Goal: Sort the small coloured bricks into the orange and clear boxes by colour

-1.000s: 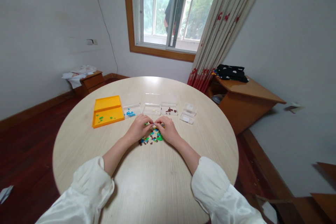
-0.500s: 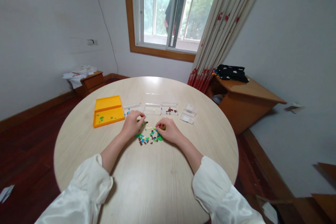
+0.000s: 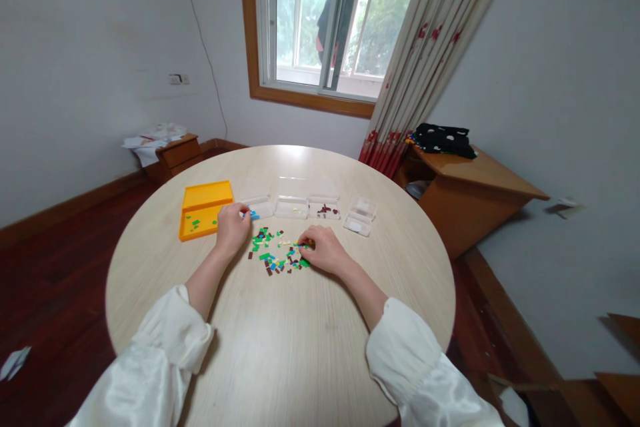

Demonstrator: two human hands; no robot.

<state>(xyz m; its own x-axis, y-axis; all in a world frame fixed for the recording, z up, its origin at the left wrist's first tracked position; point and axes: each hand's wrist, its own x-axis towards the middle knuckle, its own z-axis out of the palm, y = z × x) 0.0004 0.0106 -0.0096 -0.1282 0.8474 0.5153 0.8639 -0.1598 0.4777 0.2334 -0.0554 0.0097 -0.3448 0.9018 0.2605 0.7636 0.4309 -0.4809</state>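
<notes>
My left hand (image 3: 233, 229) is closed in a pinch at the front edge of a clear plastic box (image 3: 259, 206) with small blue bricks (image 3: 254, 215) in it. Whatever its fingertips hold is too small to make out. My right hand (image 3: 325, 250) rests at the right side of a loose pile of tiny building bricks (image 3: 273, 260) in green, brown, blue, yellow and cream. Its thumb and fingers are curled together beside a speck of blue, and what lies between them is mostly hidden.
An open yellow case (image 3: 206, 195) with several green bricks stands at the left. Further clear boxes line the back: one with cream bricks (image 3: 297, 211), one with brown bricks (image 3: 327, 211), and one at the right (image 3: 361, 215). They stand on a round table (image 3: 290, 347).
My left hand has moved left and away from the brick pile to the box with blue bricks, uncovering green and brown bricks. My right hand has stayed nearly in place.
</notes>
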